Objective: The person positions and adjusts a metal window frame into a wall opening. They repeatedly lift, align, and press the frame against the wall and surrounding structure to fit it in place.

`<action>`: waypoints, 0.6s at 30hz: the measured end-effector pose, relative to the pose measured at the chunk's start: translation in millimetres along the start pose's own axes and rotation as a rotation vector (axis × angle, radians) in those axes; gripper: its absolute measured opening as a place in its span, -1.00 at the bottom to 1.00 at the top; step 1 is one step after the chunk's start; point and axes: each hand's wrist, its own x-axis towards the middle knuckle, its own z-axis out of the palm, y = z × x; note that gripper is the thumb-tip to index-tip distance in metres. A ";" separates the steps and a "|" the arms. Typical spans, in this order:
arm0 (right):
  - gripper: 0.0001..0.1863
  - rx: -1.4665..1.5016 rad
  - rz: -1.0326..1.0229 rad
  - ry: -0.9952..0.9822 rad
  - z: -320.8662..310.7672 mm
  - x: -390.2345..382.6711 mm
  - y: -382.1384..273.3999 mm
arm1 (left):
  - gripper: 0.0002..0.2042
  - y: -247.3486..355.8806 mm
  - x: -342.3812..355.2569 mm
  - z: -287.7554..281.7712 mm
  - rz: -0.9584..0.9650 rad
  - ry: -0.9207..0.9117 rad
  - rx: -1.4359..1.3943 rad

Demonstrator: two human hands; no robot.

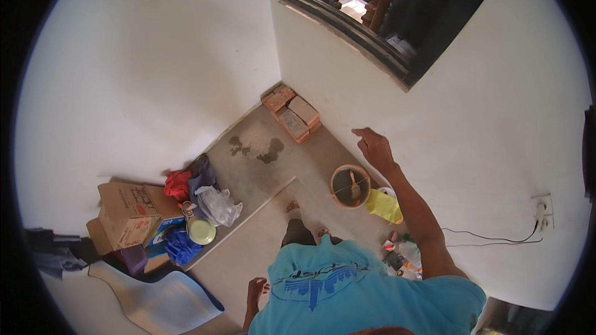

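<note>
My right hand [374,149] is held out in front of the white wall, above a bucket [341,186] with a brush [355,191] in it; its index finger is extended and the others are bent, with nothing visible in them. My left hand [257,286] hangs low beside my turquoise shirt, fingers curled; whether it holds anything is hidden. A yellow bag or cloth [385,206] lies next to the bucket. Stacked bricks [292,111] sit in the corner, beyond my right hand, with dark wet patches [268,152] on the floor near them.
Cardboard boxes [127,217], plastic bags [217,208] and a pale green round item [202,231] lie at left, beside a rolled-out mat [146,291]. Small clutter [406,254] lies by my right side. Cables run to a wall socket [542,209]. A dark-framed window [391,18] is above.
</note>
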 end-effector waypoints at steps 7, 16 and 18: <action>-0.62 -0.094 -0.043 0.151 -13.5 85.0 -24.4 | -0.83 56.2 139.7 -102.0 -0.113 0.031 -0.206; -0.57 -0.111 0.053 0.402 -54.7 150.3 -31.2 | -0.75 300.2 275.9 -215.3 0.634 0.251 0.368; -0.57 -0.193 0.048 0.471 -63.5 160.5 -21.1 | -0.73 378.1 300.9 -205.7 0.770 0.250 0.449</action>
